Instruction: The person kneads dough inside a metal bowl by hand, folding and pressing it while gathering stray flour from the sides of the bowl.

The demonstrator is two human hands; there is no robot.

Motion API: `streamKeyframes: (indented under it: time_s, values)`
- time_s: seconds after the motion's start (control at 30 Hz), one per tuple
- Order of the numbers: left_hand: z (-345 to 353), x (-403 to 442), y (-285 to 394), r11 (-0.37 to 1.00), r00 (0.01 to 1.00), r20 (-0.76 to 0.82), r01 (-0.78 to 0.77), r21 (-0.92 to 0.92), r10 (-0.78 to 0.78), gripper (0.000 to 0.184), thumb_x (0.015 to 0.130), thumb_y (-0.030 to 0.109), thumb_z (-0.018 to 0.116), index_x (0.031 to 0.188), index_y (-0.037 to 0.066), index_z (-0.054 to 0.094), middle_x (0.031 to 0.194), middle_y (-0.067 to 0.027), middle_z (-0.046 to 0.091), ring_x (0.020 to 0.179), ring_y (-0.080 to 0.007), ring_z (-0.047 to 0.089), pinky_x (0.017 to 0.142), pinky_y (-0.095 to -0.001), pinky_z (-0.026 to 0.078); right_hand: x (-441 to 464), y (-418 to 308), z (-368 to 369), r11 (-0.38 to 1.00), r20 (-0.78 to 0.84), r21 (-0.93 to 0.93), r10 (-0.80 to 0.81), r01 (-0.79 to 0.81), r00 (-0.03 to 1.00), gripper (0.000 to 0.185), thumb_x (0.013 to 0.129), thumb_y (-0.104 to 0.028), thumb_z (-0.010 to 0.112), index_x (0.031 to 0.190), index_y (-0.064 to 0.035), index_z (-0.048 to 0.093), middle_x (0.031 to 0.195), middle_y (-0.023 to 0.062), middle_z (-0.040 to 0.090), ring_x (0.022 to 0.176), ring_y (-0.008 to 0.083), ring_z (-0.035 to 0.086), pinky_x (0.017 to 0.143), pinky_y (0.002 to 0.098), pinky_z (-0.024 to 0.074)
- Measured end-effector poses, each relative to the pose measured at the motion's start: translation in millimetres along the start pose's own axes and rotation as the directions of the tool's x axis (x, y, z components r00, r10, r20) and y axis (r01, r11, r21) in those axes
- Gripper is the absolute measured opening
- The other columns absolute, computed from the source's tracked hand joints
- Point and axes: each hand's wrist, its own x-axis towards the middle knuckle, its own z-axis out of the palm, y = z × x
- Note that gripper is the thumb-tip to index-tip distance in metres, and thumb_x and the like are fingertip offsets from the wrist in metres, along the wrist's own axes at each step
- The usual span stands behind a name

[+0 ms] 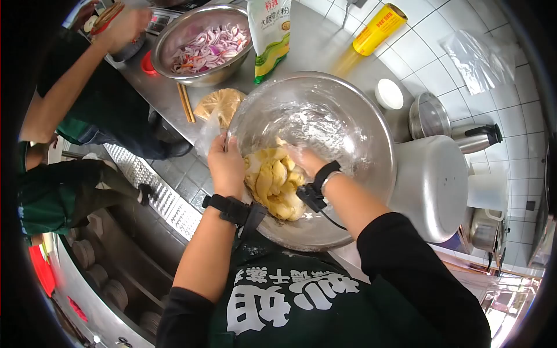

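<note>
Two hands work at the big bowl (361, 191) beside the front edge of the bench (322, 35): the left hand (225, 165) pinches its rim, while the right hand (307, 160) reaches inside, touching the yellow dough (277, 187), its grip impossible to tell. That dough lies against the bowl's left wall, and chopsticks (185, 103) rest near the onion bowl (166, 49)
</note>
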Motion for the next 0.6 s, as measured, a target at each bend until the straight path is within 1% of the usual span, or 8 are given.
streamKeyframes:
  time_s: [0.03, 0.07, 0.2, 0.3, 0.33, 0.47, 0.57, 0.6]
  values:
    - [0.5, 1.8, -3.2, 1.000, 1.000, -0.015, -0.003, 0.010, 0.003, 0.029, 0.090, 0.012, 0.052, 0.111, -0.008, 0.056, 0.100, -0.0168, 0.064, 0.090, -0.0206, 0.060, 0.081, -0.0292, 0.045, 0.1, -1.7, 17.6, 0.978, -0.052, 0.107, -0.174, 0.179, 0.983, 0.050, 0.090, -0.045, 0.051, 0.086, 0.0036, 0.061, 0.072, 0.0048, 0.053, 0.065, 0.0151, 0.043, 0.061, 0.0319, 0.0400]
    - [0.2, 0.9, -5.4, 1.000, 1.000, -0.026, -0.001, 0.022, 0.002, 0.028, 0.090, 0.012, 0.052, 0.110, -0.008, 0.057, 0.098, -0.0162, 0.064, 0.089, -0.0200, 0.060, 0.080, -0.0291, 0.045, 1.1, -6.0, 19.8, 0.981, 0.082, 0.194, -0.046, 0.029, 0.996, 0.055, 0.088, -0.050, 0.052, 0.097, 0.0038, 0.063, 0.079, 0.0101, 0.060, 0.071, 0.0202, 0.052, 0.069, 0.0309, 0.0437]
    - [-1.3, -5.5, 2.6, 0.997, 0.996, -0.035, 0.078, -0.028, -0.079, 0.027, 0.091, 0.012, 0.052, 0.108, -0.007, 0.058, 0.094, -0.0146, 0.064, 0.084, -0.0183, 0.059, 0.076, -0.0291, 0.045, -59.5, -41.0, -4.7, 0.783, 0.246, -0.561, -0.153, 0.270, 0.957, 0.065, 0.082, -0.058, 0.054, 0.120, -0.0059, 0.057, 0.111, 0.0229, 0.060, 0.103, 0.0326, 0.058, 0.090, 0.0370, 0.0438]
    - [-2.1, -8.7, 5.4, 0.995, 0.995, -0.033, 0.090, -0.034, -0.091, 0.026, 0.091, 0.012, 0.052, 0.107, -0.007, 0.058, 0.092, -0.0138, 0.064, 0.082, -0.0177, 0.059, 0.075, -0.0291, 0.045, -127.3, -47.6, -9.0, 0.394, 0.317, -0.846, -0.170, 0.359, 0.933, 0.071, 0.082, -0.058, 0.053, 0.131, -0.0066, 0.046, 0.129, 0.0305, 0.044, 0.125, 0.0515, 0.033, 0.106, 0.0562, 0.0210]
    - [-0.9, -9.4, 2.1, 0.995, 0.995, -0.040, 0.089, -0.036, -0.090, 0.026, 0.091, 0.013, 0.052, 0.108, -0.007, 0.058, 0.092, -0.0138, 0.064, 0.083, -0.0176, 0.059, 0.075, -0.0291, 0.045, -134.5, -46.0, -3.3, 0.446, 0.364, -0.815, -0.105, 0.371, 0.926, 0.071, 0.083, -0.055, 0.055, 0.133, -0.0068, 0.042, 0.137, 0.0333, 0.030, 0.121, 0.0561, 0.033, 0.104, 0.0571, 0.0239]
    - [-0.3, -12.9, 7.7, 0.997, 0.997, -0.030, 0.077, -0.007, -0.078, 0.029, 0.091, 0.013, 0.052, 0.110, -0.008, 0.056, 0.097, -0.0156, 0.064, 0.087, -0.0189, 0.059, 0.078, -0.0295, 0.045, -131.9, -11.2, 41.7, 0.271, 0.294, -0.895, -0.237, 0.354, 0.926, 0.059, 0.081, -0.033, 0.062, 0.130, -0.0064, 0.042, 0.135, 0.0342, 0.032, 0.113, 0.0480, 0.047, 0.089, 0.0535, 0.0424]
    - [0.3, -12.2, 9.3, 0.996, 0.998, -0.024, 0.060, 0.065, -0.059, 0.031, 0.091, 0.013, 0.051, 0.113, -0.009, 0.054, 0.102, -0.0174, 0.064, 0.092, -0.0209, 0.060, 0.081, -0.0302, 0.045, -100.6, -27.2, 46.3, 0.474, 0.244, -0.850, -0.033, 0.230, 0.969, 0.052, 0.074, -0.014, 0.059, 0.119, 0.0065, 0.043, 0.128, 0.0330, 0.037, 0.110, 0.0449, 0.048, 0.079, 0.0502, 0.0457]
    - [0.1, -11.8, 5.9, 0.997, 0.998, -0.023, 0.061, 0.055, -0.059, 0.032, 0.091, 0.013, 0.051, 0.114, -0.009, 0.054, 0.103, -0.0179, 0.064, 0.093, -0.0215, 0.060, 0.082, -0.0304, 0.045, -91.3, -15.1, 47.2, 0.457, 0.185, -0.854, -0.181, 0.250, 0.966, 0.048, 0.072, -0.006, 0.055, 0.116, 0.0093, 0.043, 0.117, 0.0327, 0.046, 0.096, 0.0411, 0.055, 0.068, 0.0463, 0.0472]
